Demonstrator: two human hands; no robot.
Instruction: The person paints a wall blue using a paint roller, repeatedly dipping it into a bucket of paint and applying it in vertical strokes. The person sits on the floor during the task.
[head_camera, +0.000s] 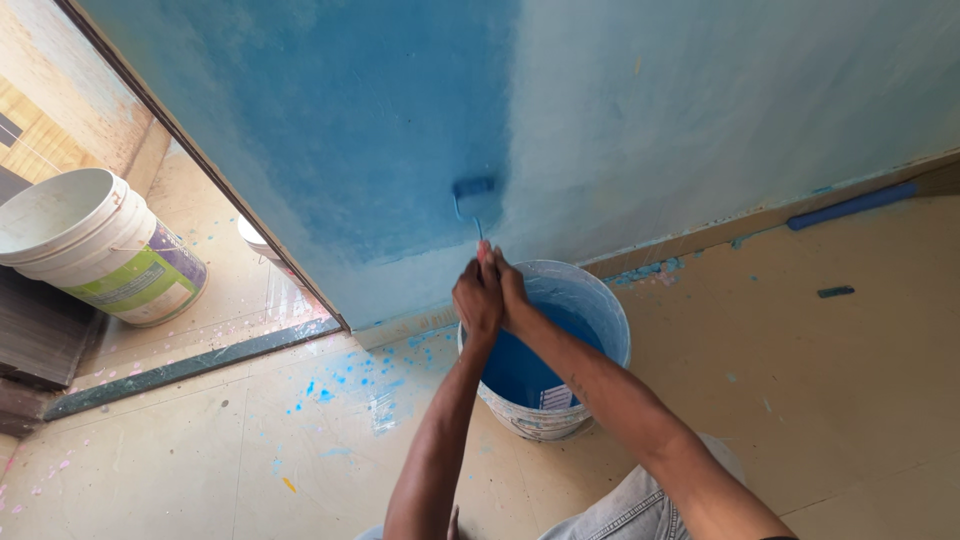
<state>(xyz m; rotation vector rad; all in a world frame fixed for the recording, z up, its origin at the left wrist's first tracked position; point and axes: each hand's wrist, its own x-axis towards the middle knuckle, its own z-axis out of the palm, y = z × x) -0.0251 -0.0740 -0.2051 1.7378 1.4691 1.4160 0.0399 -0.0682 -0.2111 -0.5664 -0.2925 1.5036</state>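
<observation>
Both hands are wrapped together around the thin handle of a small blue-covered paint roller (474, 197), the left hand (477, 298) curled into a fist and the right hand (512, 288) closed just beside it, touching it, so that the two grips sit as one clump. The roller's short cylinder head stands above the hands, beyond the fingers, and presses against the blue-painted plaster wall (360, 130), at the edge where the deeper wet blue meets the paler, chalkier stretch to its right. Directly below the hands sits the white plastic bucket half full of blue paint (590, 300), resting on the beige tiled floor (830, 380) close against the foot of the wall; both forearms pass over its rim. Left of the bucket the floor is speckled with blue paint splashes (345, 375), and further left of it, past the dark door threshold (190, 365), a large empty white bucket with a green and purple label (100, 245) lies tilted on its side. Right of the paint bucket, along the base of the wall, a long blue bar-shaped thing (852, 205) lies well apart from the hands. Grey denim at the person's knee (625, 510) shows below the bucket.
</observation>
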